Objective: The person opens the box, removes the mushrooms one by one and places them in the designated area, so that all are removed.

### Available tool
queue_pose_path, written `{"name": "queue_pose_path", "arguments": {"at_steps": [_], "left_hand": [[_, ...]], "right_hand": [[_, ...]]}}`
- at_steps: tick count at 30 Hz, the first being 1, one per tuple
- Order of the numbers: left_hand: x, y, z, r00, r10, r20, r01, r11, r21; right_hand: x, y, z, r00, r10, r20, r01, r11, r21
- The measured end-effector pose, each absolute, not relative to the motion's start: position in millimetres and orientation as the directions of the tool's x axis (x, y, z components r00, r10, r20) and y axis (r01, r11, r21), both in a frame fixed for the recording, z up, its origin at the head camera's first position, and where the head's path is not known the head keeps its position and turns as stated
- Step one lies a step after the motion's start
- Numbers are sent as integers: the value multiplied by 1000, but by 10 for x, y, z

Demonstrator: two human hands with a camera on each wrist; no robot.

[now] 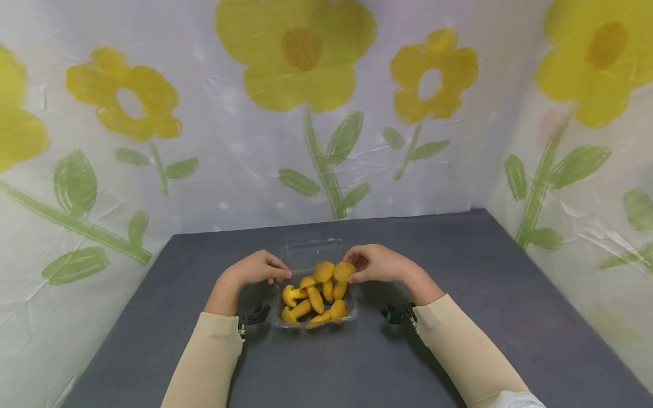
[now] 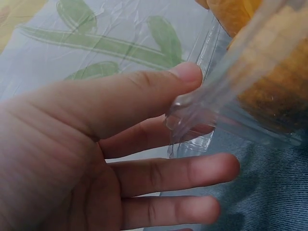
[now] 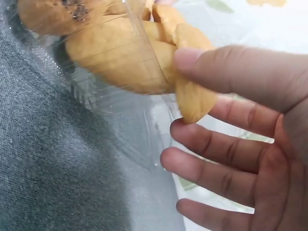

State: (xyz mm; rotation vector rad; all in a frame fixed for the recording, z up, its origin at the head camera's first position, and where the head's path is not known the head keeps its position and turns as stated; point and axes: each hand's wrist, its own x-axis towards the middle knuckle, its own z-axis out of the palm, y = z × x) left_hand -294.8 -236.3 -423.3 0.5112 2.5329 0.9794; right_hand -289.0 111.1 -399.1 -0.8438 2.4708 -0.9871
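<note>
A clear plastic container [image 1: 279, 324] with several yellow-brown mushrooms [image 1: 314, 296] in it sits at the middle of the table. Its transparent lid [image 1: 312, 253] is swung back on the far side. My left hand [image 1: 257, 267] pinches the container's left rim between thumb and forefinger; the left wrist view shows the clear plastic corner [image 2: 190, 113] there, the other fingers extended below. At the right side, my right hand [image 1: 381, 264] pinches the cap of a mushroom [image 1: 344, 271] that leans over the back right edge. In the right wrist view that cap [image 3: 195, 98] lies between thumb and fingers.
Dark grey cloth covers the table [image 1: 316, 368]. White sheets with painted yellow flowers [image 1: 302, 48] hang behind it and on both sides. Dark wrist cameras sit under the left wrist [image 1: 255, 315] and the right wrist [image 1: 397, 313], beside the container.
</note>
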Motion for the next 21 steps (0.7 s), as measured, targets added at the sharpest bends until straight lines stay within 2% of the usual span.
{"name": "queue_pose_path", "arguments": {"at_steps": [12,21], "left_hand": [[-2984,-2369,-4214,-871,443,-215,183,696,694],[-2977,-2374,-4207,-876,433,-213,184,707,683]], "right_hand": [[-2937,1236,-3909,-789,-614,-18,-427,570,-702],[-2943,1323,-3822,-801,-599,-27,-396,562,-726]]}}
